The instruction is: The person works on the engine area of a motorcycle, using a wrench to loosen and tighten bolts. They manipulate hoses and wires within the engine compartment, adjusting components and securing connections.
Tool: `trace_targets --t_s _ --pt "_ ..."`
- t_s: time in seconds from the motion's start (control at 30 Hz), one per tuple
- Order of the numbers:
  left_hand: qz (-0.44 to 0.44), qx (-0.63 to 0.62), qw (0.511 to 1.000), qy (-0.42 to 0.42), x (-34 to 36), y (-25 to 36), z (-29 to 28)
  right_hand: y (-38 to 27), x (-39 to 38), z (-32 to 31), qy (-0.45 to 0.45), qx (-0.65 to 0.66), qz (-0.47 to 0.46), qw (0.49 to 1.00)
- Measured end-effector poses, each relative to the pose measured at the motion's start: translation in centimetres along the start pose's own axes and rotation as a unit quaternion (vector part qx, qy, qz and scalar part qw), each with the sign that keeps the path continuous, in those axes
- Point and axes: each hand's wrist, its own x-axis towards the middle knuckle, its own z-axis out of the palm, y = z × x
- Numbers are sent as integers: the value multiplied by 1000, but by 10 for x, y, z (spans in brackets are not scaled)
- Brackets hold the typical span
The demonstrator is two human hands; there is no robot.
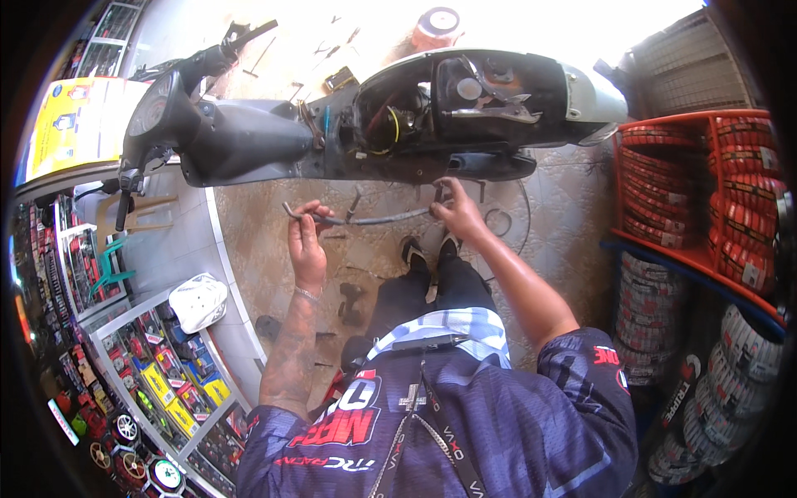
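Bar (386, 219), bent and grey, hangs along the near edge of the scooter (249, 137), left hand (308, 236) and right hand (457, 209) fingers gripping it, and could drop if either grip slackens.

Off to my right, red-wrapped tyres (662, 184) are filling an orange rack (697, 266), and more tyres in pale wrapping (652, 307) are standing in stacks beneath it. Over on the left, a white cap (199, 303) is lying at the edge of a glass display case (129, 319). Beyond it, a green chair (114, 267) and a beige chair (137, 213) are standing near each other, while small wheels (126, 427) are showing in the lower corner.
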Motion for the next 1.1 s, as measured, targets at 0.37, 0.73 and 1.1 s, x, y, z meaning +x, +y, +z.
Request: trace_targets --t_s 0.37,0.73,1.1 --pt "-18 13 998 54 45 -47 33 16 88 -38 -61 -255 -168 950" --pt "26 13 997 72 104 -105 20 59 143 16 -223 -480 -341 777" --pt "205 -76 974 53 179 -154 -25 -34 204 34 -183 -637 -211 718"
